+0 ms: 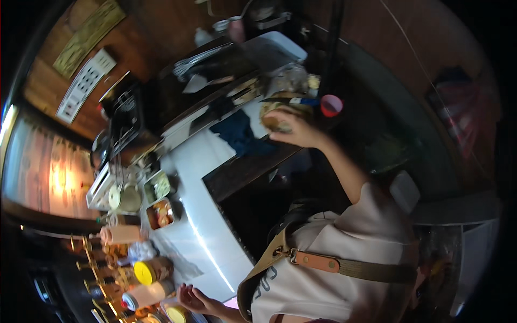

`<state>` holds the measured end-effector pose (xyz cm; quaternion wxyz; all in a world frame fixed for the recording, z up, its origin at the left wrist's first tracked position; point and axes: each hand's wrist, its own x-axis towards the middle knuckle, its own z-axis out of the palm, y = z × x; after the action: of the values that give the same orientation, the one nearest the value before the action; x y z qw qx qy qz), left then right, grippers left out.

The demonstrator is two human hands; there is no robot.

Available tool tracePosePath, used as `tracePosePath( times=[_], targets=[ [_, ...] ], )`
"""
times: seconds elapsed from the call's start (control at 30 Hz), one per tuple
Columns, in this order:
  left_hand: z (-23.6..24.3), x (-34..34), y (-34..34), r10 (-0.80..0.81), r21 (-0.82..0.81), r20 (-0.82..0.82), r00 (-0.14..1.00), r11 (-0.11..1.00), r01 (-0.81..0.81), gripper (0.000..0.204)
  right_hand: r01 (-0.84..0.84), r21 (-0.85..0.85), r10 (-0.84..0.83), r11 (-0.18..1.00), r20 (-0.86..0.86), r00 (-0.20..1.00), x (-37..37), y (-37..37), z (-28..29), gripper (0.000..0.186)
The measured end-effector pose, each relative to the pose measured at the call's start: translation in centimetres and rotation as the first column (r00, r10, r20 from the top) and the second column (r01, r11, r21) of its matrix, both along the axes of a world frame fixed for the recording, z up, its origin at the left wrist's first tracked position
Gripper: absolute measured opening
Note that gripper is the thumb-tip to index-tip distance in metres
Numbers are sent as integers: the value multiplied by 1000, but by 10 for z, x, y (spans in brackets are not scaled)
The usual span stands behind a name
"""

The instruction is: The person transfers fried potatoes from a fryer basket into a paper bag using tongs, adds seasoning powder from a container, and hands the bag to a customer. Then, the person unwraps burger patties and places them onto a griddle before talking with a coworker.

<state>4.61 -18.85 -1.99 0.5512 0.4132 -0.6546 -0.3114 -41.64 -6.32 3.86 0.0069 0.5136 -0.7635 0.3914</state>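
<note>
My right hand (291,128) reaches to the far end of the counter, with its fingers closed round the side of a brown, round bun (273,123). The bun is over a yellowish round board (301,111), and the hand hides part of both. Just beyond the fingers lies a knife (288,100) with a blue handle. Low in the picture, my left hand (195,299) has loosely bent fingers, apart, with nothing seen in them. It is beside a bottle (148,295) and a yellow-lidded jar (153,271).
A red cup (331,105) stands right of the board. A dark blue cloth (242,132) lies on the white counter (202,215). Metal containers of food (161,213) line its left side. Beyond are a spatula (196,83) and a tray (277,47).
</note>
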Motion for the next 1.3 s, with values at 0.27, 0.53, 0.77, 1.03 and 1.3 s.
tracePosePath(
  times=[0.27, 0.53, 0.77, 1.03, 1.3],
  targets=[
    [48, -333, -8, -780, -6, 344, 523, 555, 832, 13, 469, -112, -441, 876, 208, 873, -200, 51, -95, 31],
    [-28, -624, -20, -801, 89, 518, 299, 399, 913, 38, 527, -63, -528, 848, 3, 849, -283, -15, -133, 41],
    [-50, -693, -28, -643, 239, 756, 122, 445, 863, 33, 322, -79, -316, 944, 71, 946, -267, -12, -127, 9],
    [-37, -669, -56, -847, 194, 530, 41, 168, 967, 25, 404, -196, -343, 893, 285, 895, -283, -16, -146, 17],
    [-30, -657, -44, -507, 78, 855, 111, 337, 938, 40, 479, 384, -503, 789, -45, 863, -309, -49, -137, 25]
  ],
)
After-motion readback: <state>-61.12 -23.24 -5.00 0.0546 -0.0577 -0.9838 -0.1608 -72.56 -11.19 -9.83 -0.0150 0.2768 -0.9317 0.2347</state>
